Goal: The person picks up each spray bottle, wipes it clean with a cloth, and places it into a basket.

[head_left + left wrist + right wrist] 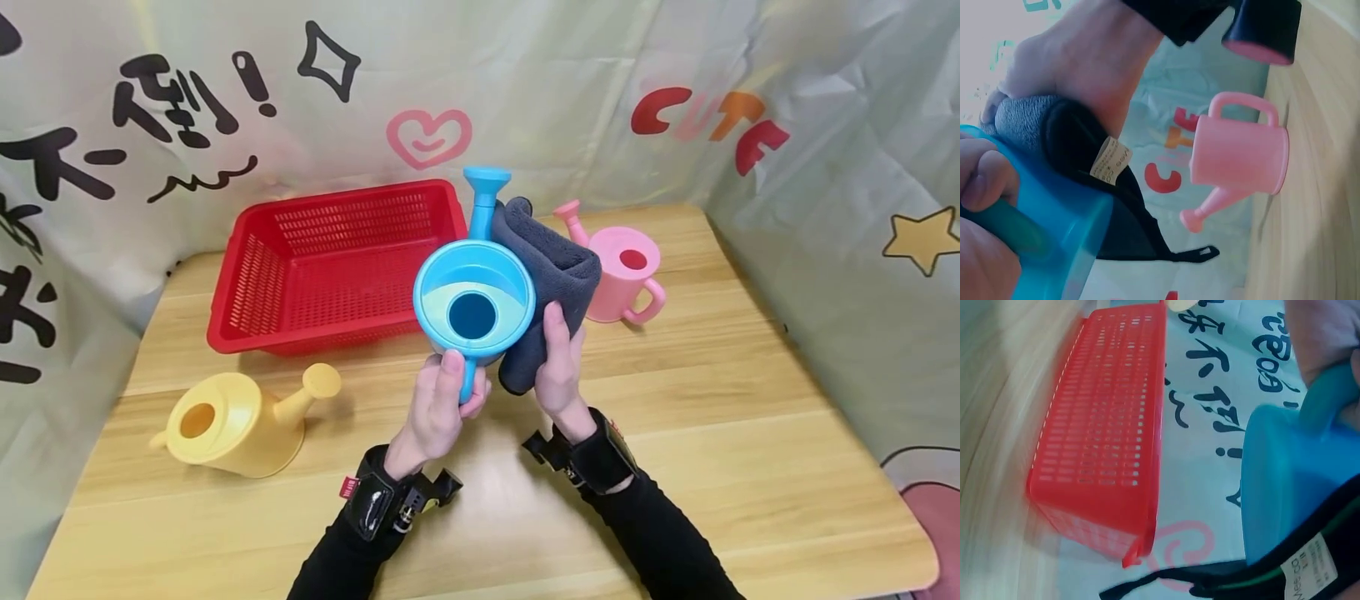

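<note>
Watering can, blue, aloft in the left hand, a dark gray plush cloth against its side in the right hand.
The left hand is clamped on the can's handle, thumb on top, probably because that steadies the can while leaving its wall free for the cloth; the spout points away from the hands. The right hand pinches the folded cloth, thumb uppermost, a hold that seems meant to press the fabric to the can; its hanging loop dangles loose. Beyond the right hand stands an upright pink watering can; left of the left hand, a yellow watering can; beyond the left hand, a red perforated basket. Their spacing seemingly gives both hands room.
</note>
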Demonstrator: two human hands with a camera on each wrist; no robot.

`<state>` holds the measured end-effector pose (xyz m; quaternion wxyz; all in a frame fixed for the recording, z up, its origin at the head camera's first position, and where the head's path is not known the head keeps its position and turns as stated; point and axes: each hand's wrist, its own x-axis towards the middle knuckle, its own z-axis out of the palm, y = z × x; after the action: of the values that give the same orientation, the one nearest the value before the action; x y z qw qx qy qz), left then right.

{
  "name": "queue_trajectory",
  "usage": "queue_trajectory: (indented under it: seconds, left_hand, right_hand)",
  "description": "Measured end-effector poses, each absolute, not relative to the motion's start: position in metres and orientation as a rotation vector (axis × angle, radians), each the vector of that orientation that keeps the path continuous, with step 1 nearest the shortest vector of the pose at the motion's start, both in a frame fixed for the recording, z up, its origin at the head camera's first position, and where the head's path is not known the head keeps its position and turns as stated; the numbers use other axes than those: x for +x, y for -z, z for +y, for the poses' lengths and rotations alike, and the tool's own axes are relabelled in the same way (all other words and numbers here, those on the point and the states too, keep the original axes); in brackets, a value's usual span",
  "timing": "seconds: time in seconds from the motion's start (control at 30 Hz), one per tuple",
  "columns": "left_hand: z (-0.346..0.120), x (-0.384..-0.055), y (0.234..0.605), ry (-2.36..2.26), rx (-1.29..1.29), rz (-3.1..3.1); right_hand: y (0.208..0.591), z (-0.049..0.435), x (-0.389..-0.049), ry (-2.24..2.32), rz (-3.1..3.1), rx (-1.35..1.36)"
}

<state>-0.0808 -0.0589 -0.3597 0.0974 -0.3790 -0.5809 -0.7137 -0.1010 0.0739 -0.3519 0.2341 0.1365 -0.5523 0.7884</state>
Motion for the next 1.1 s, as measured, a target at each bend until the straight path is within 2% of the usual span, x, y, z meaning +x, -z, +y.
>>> queue_trajectory:
  seconds: [0.17, 0.5, 0.67, 0.9, 1.1]
  left_hand:
    - [-0.061, -0.084, 0.360, 2.039, -1.183, -1.617]
    - [-0.061, -0.089, 0.366, 1.467, -1.123, -1.695]
    - [-0.058, -0.090, 0.369, 1.469, -1.060, -1.694]
    - [-0.053, -0.091, 0.369, 1.612, -1.005, -1.662]
    - [-0.055, -0.087, 0.372, 1.390, -0.949, -1.765]
  right_hand:
    - [0.355, 0.065, -0.095, -2.111, -1.520, 0.370]
    - [0.348, 0.050, -0.086, -2.335, -1.518, 0.189]
    - [0.343, 0.046, -0.072, -2.346, -1.437, 0.272]
    - [0.346, 0.048, -0.066, -2.106, -1.638, 0.267]
    - [0.341, 0.046, -0.077, -2.453, -1.555, 0.193]
